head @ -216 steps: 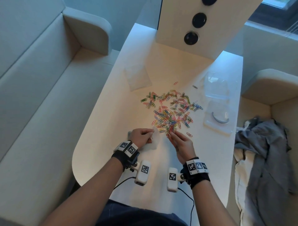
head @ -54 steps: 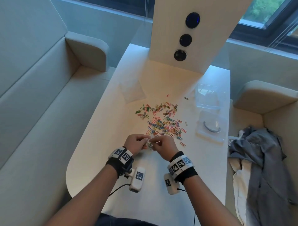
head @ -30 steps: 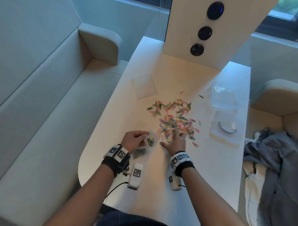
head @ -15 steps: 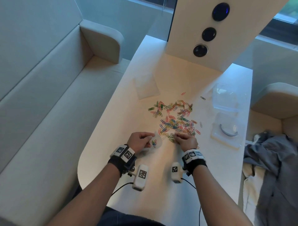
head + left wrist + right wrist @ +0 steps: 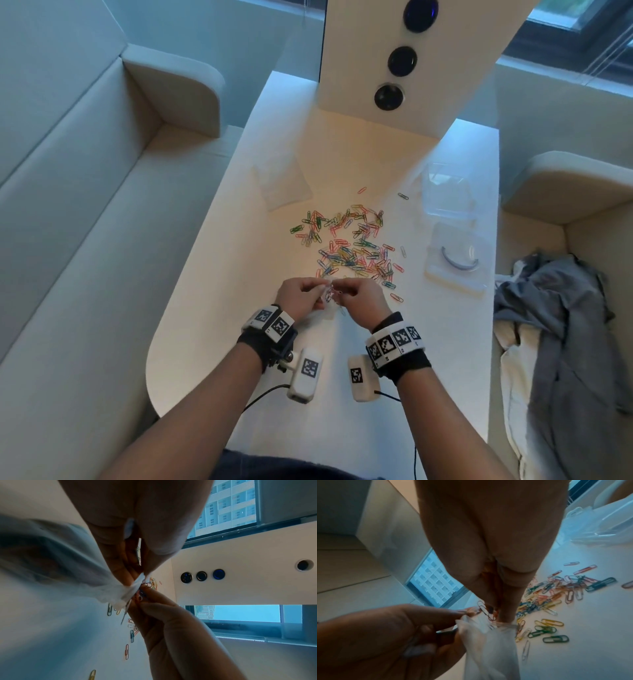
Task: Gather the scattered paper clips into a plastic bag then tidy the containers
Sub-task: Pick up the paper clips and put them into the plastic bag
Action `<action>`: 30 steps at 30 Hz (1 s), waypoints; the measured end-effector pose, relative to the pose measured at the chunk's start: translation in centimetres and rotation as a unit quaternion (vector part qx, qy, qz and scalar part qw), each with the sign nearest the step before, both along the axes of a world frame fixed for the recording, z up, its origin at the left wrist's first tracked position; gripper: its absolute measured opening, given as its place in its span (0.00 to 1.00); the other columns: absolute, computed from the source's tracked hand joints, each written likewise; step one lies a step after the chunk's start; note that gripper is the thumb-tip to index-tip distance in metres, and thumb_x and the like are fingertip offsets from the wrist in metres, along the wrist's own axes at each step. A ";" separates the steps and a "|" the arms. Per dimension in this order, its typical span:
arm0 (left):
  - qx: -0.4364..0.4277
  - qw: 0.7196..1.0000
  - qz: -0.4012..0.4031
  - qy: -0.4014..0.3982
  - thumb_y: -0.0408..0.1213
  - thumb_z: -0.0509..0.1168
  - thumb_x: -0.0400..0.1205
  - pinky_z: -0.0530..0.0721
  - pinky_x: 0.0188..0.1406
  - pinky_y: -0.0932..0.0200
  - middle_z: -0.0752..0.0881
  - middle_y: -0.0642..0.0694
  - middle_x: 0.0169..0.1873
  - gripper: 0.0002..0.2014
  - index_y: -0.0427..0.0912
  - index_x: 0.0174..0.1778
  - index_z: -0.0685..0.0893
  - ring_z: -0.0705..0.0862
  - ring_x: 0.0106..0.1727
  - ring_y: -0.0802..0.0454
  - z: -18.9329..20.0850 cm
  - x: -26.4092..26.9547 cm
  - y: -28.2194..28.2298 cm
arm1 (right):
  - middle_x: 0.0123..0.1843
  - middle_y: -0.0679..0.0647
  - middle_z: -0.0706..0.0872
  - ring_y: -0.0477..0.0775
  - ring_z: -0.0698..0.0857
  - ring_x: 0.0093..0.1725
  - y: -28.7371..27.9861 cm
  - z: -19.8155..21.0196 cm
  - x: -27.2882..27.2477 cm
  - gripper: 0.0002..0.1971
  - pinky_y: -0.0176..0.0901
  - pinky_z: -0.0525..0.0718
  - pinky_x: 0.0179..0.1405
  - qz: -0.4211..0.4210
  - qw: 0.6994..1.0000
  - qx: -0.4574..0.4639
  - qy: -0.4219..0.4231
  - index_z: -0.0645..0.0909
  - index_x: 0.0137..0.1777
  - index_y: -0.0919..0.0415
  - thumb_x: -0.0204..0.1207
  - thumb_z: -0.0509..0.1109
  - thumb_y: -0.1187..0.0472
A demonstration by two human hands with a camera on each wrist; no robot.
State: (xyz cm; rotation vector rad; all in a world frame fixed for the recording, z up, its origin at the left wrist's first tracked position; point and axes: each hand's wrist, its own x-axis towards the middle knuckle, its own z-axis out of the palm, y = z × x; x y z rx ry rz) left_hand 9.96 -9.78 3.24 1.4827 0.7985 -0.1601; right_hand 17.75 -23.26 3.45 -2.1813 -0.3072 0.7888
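Note:
Several coloured paper clips [image 5: 352, 246] lie scattered mid-table. My left hand [image 5: 320, 291] pinches the rim of a small clear plastic bag [image 5: 328, 303] near the table's front. In the left wrist view the bag [image 5: 72, 572] hangs from my fingers [image 5: 126, 574]. My right hand [image 5: 342, 291] meets it at the bag's mouth and pinches a few paper clips [image 5: 488, 612] there, just above the bag [image 5: 488, 649]. What the bag holds is hidden by my hands.
A second flat plastic bag [image 5: 284, 185] lies at the back left of the table. A clear container [image 5: 448, 198] and its lid [image 5: 457, 262] lie at the right edge. A white panel with round buttons [image 5: 397, 61] stands behind. Grey cloth [image 5: 565, 325] lies on the right seat.
My right hand has come back from the edge of the pile to the bag's mouth with a few clips in its fingers. My left hand kept hold of the bag.

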 end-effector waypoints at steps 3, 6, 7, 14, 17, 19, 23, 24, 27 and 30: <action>0.003 1.000 -0.010 -0.003 0.32 0.68 0.82 0.89 0.54 0.44 0.87 0.42 0.29 0.08 0.46 0.49 0.92 0.85 0.34 0.49 0.1 0.1 -0.2 | 0.48 0.56 0.92 0.46 0.83 0.44 0.6 0.5 -0.5 0.13 0.33 0.78 0.51 0.032 0.995 -0.051 -0.080 0.90 0.55 0.63 0.76 0.68 0.72; 0.003 1.000 -0.015 -0.005 0.31 0.67 0.82 0.89 0.53 0.47 0.88 0.41 0.31 0.08 0.44 0.49 0.92 0.84 0.32 0.51 0.3 0.1 -0.3 | 0.44 0.55 0.90 0.49 0.81 0.39 0.9 1.3 -0.9 0.16 0.36 0.76 0.44 0.138 0.978 -0.120 -0.102 0.92 0.50 0.58 0.77 0.63 0.72; 0.003 1.000 -0.013 -0.007 0.32 0.67 0.82 0.88 0.52 0.47 0.88 0.41 0.31 0.08 0.44 0.49 0.92 0.83 0.31 0.52 0.4 0.1 -0.2 | 0.45 0.54 0.90 0.50 0.82 0.40 0.8 1.5 -0.7 0.18 0.37 0.78 0.44 0.149 0.978 -0.120 -0.088 0.91 0.51 0.57 0.78 0.62 0.73; -0.013 1.000 0.016 -0.021 0.30 0.66 0.82 0.84 0.44 0.56 0.90 0.55 0.33 0.11 0.50 0.44 0.91 0.83 0.31 0.57 0.8 0.0 2.0 | 0.51 0.58 0.90 0.55 0.91 0.42 -3.7 -0.1 2.9 0.11 0.46 0.92 0.37 -0.154 0.987 0.035 -0.031 0.88 0.57 0.59 0.75 0.74 0.65; -0.039 0.998 0.049 -0.022 0.29 0.66 0.82 0.86 0.51 0.53 0.90 0.53 0.38 0.10 0.46 0.45 0.91 0.84 0.37 0.56 0.9 -0.4 3.8 | 0.66 0.62 0.79 0.62 0.87 0.53 -6.2 -3.8 5.0 0.40 0.56 0.88 0.58 -0.197 0.971 -0.136 -0.021 0.75 0.74 0.57 0.62 0.83 0.45; -0.047 0.997 0.064 -0.022 0.30 0.67 0.82 0.87 0.55 0.48 0.91 0.48 0.43 0.09 0.46 0.47 0.92 0.87 0.43 0.52 1.0 -0.7 4.9 | 0.70 0.64 0.69 0.65 0.80 0.65 -6.2 -5.1 5.3 0.50 0.55 0.79 0.69 -0.183 0.963 -0.195 -0.035 0.68 0.78 0.58 0.58 0.84 0.41; -0.051 0.995 0.082 -0.018 0.30 0.66 0.82 0.88 0.52 0.49 0.91 0.43 0.48 0.09 0.47 0.46 0.91 0.87 0.44 0.49 1.0 -0.9 6.6 | 0.67 0.60 0.68 0.65 0.73 0.68 -3.2 -6.0 5.5 0.53 0.58 0.77 0.70 -0.122 0.967 -0.201 -0.101 0.67 0.78 0.56 0.55 0.83 0.34; -0.052 0.995 0.087 -0.020 0.30 0.66 0.82 0.87 0.49 0.51 0.90 0.43 0.47 0.10 0.47 0.46 0.91 0.86 0.41 0.51 1.1 -0.9 6.8 | 0.68 0.60 0.68 0.64 0.72 0.68 -2.3 -6.0 5.5 0.52 0.58 0.77 0.70 -0.103 0.966 -0.209 -0.112 0.67 0.78 0.55 0.56 0.82 0.35; -0.052 0.993 0.100 -0.027 0.29 0.66 0.82 0.85 0.43 0.55 0.90 0.47 0.38 0.11 0.48 0.44 0.91 0.82 0.33 0.54 1.0 -1.0 7.2 | 0.68 0.58 0.69 0.62 0.71 0.69 -0.5 -6.2 5.6 0.41 0.56 0.77 0.69 -0.052 0.963 -0.218 -0.148 0.71 0.77 0.55 0.66 0.80 0.43; -0.051 0.993 0.104 -0.023 0.29 0.66 0.82 0.84 0.41 0.57 0.89 0.49 0.35 0.11 0.48 0.44 0.91 0.81 0.31 0.55 0.8 -1.2 7.2 | 0.63 0.58 0.77 0.62 0.78 0.62 0.1 -6.4 5.7 0.21 0.51 0.82 0.64 -0.041 0.967 -0.175 -0.179 0.82 0.68 0.60 0.75 0.74 0.56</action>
